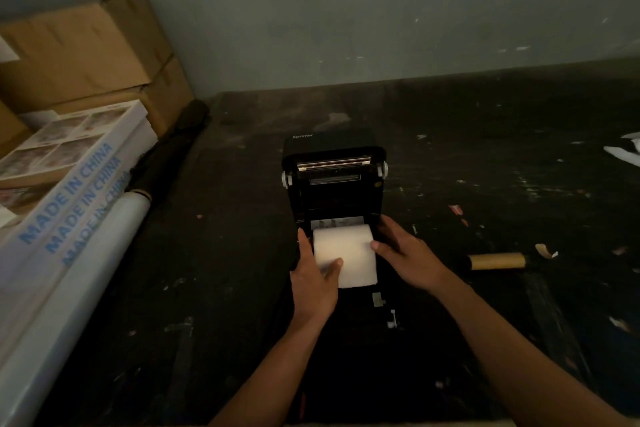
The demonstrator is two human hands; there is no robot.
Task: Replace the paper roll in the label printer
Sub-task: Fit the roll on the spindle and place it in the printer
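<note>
label printer: black plastic, slight sheen, shiny metal bar across head; paper roll: matt white; empty core: brown cardboard; table: dark, scuffed, rough; boxes: matt corrugated cardboard

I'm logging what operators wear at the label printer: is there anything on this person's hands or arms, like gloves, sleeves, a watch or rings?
Nothing worn shows. The left hand and right hand are bare, without gloves. Both forearms are uncovered down to the bottom edge of the picture, so no sleeve appears. No watch, bracelet or ring is visible, though the light is dim.
</note>
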